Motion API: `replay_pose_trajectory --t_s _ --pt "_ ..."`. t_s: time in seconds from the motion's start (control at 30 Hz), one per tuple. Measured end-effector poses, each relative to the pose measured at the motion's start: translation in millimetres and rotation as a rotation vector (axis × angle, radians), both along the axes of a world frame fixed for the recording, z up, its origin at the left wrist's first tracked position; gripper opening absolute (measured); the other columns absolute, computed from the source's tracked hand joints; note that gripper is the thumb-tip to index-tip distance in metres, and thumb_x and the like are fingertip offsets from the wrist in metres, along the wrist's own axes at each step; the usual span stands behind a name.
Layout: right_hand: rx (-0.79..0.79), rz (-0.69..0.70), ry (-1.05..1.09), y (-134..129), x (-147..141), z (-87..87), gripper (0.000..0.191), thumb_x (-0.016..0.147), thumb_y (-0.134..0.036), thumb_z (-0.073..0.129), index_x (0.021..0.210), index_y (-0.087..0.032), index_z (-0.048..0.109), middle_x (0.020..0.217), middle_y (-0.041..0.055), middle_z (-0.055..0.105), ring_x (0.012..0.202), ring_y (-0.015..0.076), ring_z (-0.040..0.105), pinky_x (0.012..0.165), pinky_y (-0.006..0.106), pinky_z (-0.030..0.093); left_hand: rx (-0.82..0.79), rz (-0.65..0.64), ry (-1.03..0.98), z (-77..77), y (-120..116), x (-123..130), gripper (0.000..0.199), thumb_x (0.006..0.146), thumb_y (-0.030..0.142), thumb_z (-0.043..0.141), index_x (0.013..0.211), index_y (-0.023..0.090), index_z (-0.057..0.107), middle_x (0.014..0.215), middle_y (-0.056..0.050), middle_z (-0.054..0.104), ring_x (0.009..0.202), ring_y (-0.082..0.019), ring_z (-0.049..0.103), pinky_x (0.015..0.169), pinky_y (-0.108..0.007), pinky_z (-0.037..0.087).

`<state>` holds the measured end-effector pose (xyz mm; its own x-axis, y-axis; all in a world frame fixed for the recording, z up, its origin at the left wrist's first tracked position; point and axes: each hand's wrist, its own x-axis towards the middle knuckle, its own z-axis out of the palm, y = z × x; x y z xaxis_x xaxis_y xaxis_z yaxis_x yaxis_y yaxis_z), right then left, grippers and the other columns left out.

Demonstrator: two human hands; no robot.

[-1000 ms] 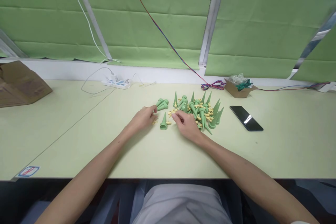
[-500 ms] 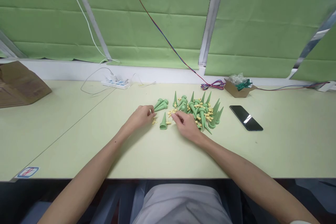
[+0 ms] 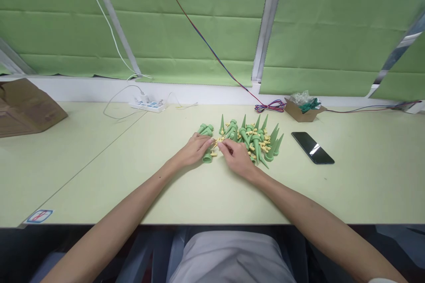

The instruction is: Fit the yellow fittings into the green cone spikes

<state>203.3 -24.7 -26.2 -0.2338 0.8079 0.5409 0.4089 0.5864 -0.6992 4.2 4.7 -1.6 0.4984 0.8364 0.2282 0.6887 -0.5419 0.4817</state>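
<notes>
My left hand (image 3: 196, 148) reaches over a green cone-shaped plastic spike (image 3: 207, 158), hiding its upper part. Its fingers are pressed together, tips beside a small cluster of yellow plastic valve-like pieces (image 3: 218, 140). From the other side, my right hand (image 3: 236, 157) has thumb and fingers pinched at the same cluster. What either hand grips is too small to make out. Behind my left hand lie several green spikes (image 3: 206, 129). A heap of green spikes (image 3: 255, 141), many with yellow pieces attached, fills the space beyond my right hand, some upright and others lying.
A black phone (image 3: 312, 147) lies to the right. Farther back stand a small cardboard box (image 3: 300, 114) with plastic and green material and a coiled cable (image 3: 272, 106). A power strip (image 3: 149, 105) and a brown paper bag (image 3: 29, 108) are at the left.
My left hand has moved right, from beside the lying spikes to the yellow cluster, and now covers part of the standing spike. My right hand stays almost in place.
</notes>
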Motion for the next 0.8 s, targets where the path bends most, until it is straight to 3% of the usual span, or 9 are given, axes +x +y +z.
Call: replay_pose_trajectory --t_s 0.1,0.43,0.57,0.8 --pt "-0.001 0.001 -0.003 0.1 0.0 -0.5 0.037 0.101 -0.041 0.046 0.070 -0.021 0.048 0.057 -0.0046 0.043 0.053 0.0107 0.038 0.056 0.027 0.028 0.016 -0.092 0.031 -3.6 2.3 -1.5 0.047 0.107 0.042 0.022 0.089 0.021 0.060 0.090 -0.004 0.064 0.092 -0.022 0.055 0.104 -0.042 0.035" --pt "0.011 0.014 0.001 1.3 -0.9 -1.9 0.039 0.101 -0.042 0.047 0.068 -0.020 0.047 0.056 -0.0046 0.043 0.052 0.0105 0.037 0.055 0.026 0.027 0.063 -0.103 0.067 -12.7 10.3 -2.1 0.048 0.107 0.046 0.021 0.082 0.021 0.054 0.084 -0.002 0.060 0.083 -0.021 0.054 0.097 -0.043 0.038" --pt "0.008 0.013 -0.013 0.9 -1.0 -0.9 0.040 0.101 -0.041 0.047 0.067 -0.020 0.047 0.058 -0.0039 0.046 0.052 0.0106 0.038 0.055 0.027 0.028 0.082 -0.104 0.071 -12.2 10.3 0.6 0.049 0.107 0.045 0.021 0.085 0.020 0.056 0.087 -0.003 0.061 0.084 -0.021 0.054 0.093 -0.044 0.039" --pt "0.000 0.039 -0.016 -1.4 -1.7 0.9 0.040 0.102 -0.040 0.046 0.067 -0.020 0.045 0.056 -0.0044 0.044 0.052 0.0104 0.036 0.055 0.027 0.028 0.035 -0.120 0.017 -11.3 8.5 2.6 0.052 0.106 0.049 0.023 0.099 0.022 0.067 0.095 -0.004 0.067 0.089 -0.022 0.055 0.104 -0.046 0.038"
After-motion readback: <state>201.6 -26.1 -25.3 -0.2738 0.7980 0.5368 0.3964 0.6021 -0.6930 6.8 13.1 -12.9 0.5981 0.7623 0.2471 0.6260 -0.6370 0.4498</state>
